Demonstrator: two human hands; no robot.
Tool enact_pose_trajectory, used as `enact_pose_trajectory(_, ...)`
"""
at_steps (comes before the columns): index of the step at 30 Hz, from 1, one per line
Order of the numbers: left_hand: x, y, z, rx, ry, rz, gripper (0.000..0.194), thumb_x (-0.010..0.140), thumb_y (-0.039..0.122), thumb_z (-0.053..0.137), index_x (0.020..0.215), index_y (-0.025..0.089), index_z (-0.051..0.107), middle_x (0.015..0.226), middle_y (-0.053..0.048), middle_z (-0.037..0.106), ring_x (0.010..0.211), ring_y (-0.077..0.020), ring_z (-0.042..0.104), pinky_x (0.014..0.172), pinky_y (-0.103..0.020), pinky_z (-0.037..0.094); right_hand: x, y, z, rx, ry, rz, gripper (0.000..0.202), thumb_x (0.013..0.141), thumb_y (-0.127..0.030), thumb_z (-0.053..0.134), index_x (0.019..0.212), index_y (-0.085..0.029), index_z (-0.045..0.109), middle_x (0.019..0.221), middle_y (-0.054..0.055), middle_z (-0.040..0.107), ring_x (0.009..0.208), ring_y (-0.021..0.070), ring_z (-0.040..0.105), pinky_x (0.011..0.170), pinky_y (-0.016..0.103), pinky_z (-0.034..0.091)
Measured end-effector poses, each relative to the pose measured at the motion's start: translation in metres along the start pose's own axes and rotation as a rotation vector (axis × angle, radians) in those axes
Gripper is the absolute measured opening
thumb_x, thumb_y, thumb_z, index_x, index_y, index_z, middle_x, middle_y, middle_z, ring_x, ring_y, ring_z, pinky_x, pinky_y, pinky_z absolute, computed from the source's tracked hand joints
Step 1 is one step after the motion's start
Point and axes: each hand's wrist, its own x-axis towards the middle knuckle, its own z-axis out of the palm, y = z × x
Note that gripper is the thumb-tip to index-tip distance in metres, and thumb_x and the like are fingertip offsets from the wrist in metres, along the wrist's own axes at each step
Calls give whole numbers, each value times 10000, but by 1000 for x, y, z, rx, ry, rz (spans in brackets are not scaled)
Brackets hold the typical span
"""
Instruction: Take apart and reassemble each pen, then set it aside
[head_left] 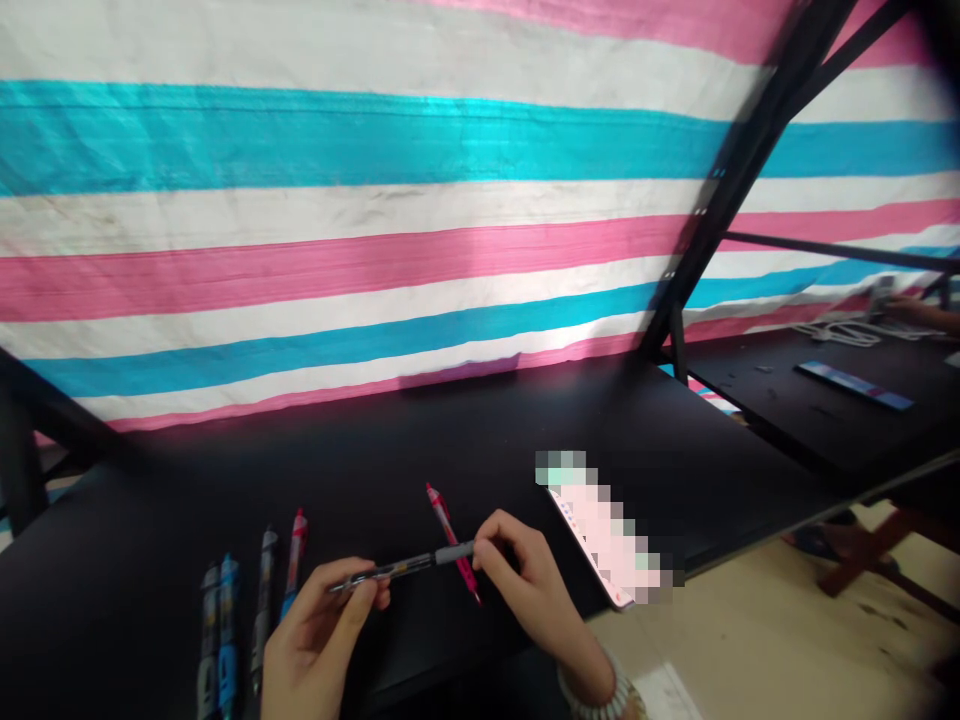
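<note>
Above the front of the black table, both my hands hold one pen (409, 567) with a clear barrel and a grey grip. My left hand (319, 625) pinches its clip end between thumb and fingers. At the grey tip end, my right hand (521, 570) has thumb and forefinger closed on it. A red pen (448, 530) lies on the table behind the held pen, partly covered by it. Left of my left hand lie a black-and-grey pen (208, 640), a blue pen (228, 630), a grey pen (264, 600) and another red pen (297, 545).
A phone (600, 540) with a blurred-out screen lies right of my right hand. Striped sheeting (337, 220) hangs behind the table (360, 440). A black metal post (720, 190) slants up at the right. On a second table, a person's hand (911, 312) is near white cable (847, 328).
</note>
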Motion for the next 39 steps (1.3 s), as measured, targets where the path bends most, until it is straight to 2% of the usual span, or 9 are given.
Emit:
enact_pose_trajectory(2, -1, -1, 0, -20, 7, -5, 347, 712, 487, 848, 926, 242, 727, 767, -16, 759, 726, -176, 720, 721, -202, 576, 0, 0, 0, 16, -8, -10, 152, 929, -264, 581, 795, -195, 599, 718, -22, 570, 682, 137, 508, 649, 249, 387)
enact_pose_trajectory(6, -6, 0, 1, -20, 9, -24, 322, 746, 466, 829, 948, 241, 720, 791, -20, 762, 750, -180, 720, 742, -216, 568, 1, 1, -1, 8, -23, 2, 303, 982, -314, 520, 708, -194, 568, 677, -18, 557, 645, 134, 500, 631, 254, 382)
enact_pose_trajectory(11, -10, 5, 4, -10, 12, 18, 279, 789, 447, 795, 941, 229, 713, 767, -23, 750, 741, -179, 706, 724, -225, 550, -2, 3, -2, 26, -46, 13, 289, 994, -364, 518, 784, -190, 613, 723, -2, 600, 687, 150, 535, 653, 260, 397)
enact_pose_trajectory(14, -11, 7, 5, -3, -20, 49, 239, 818, 432, 767, 915, 222, 705, 740, -21, 736, 706, -171, 690, 694, -229, 538, -5, 6, -2, -10, -53, 28, 382, 1013, -404, 495, 703, -196, 575, 679, -10, 559, 649, 143, 510, 621, 259, 380)
enact_pose_trajectory(21, -13, 8, 5, -13, -9, 62, 202, 858, 414, 722, 922, 225, 688, 719, -8, 710, 704, -165, 673, 685, -237, 521, -8, 13, 0, -4, -46, 52, 215, 940, -410, 623, 898, -206, 680, 802, 19, 655, 756, 183, 589, 682, 272, 443)
enact_pose_trajectory(26, -13, 9, 7, -33, -31, 26, 241, 824, 439, 745, 888, 213, 689, 689, -7, 690, 658, -166, 647, 656, -254, 515, -9, 15, -1, 76, -43, 74, 217, 913, -426, 675, 885, -213, 707, 792, 35, 709, 775, 205, 659, 686, 275, 487)
enact_pose_trajectory(32, -12, 15, 7, -143, 48, -6, 285, 791, 461, 772, 856, 197, 688, 651, -6, 660, 633, -163, 614, 642, -265, 482, -11, 21, -5, 167, 72, 86, 220, 855, -437, 753, 907, -228, 709, 827, 31, 704, 768, 199, 673, 689, 268, 522)
enact_pose_trajectory(36, -11, 18, 8, -257, 115, -13, 296, 767, 453, 803, 842, 190, 689, 630, 2, 626, 618, -146, 571, 631, -255, 448, -13, 26, -8, 237, 157, 67, 209, 877, -439, 740, 941, -245, 696, 822, 21, 667, 757, 184, 632, 667, 259, 505)
enact_pose_trajectory(39, -11, 17, 8, -288, 118, -14, 300, 756, 451, 815, 834, 189, 691, 631, 8, 602, 614, -137, 547, 620, -246, 429, -14, 28, -8, 261, 173, 61, 208, 884, -437, 737, 952, -246, 693, 808, 17, 645, 748, 179, 616, 657, 257, 498)
